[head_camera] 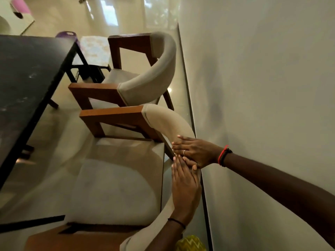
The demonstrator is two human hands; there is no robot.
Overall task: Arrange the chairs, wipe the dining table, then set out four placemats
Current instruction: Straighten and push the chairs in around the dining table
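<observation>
While the dark surface (pixel 27 78) stands to one side, the near chair (pixel 112 187) stands a little apart from its long edge, and the far chair (pixel 150 75) stands by its corner. On the near chair's backrest (pixel 168 124), away from the surface, the right hand (pixel 197 153) and left hand (pixel 184 189) are close together, both gripping it.

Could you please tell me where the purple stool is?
In the head view, the purple stool stands upper left, just beyond the far corner of the dark table, left of the farther chair.
</observation>
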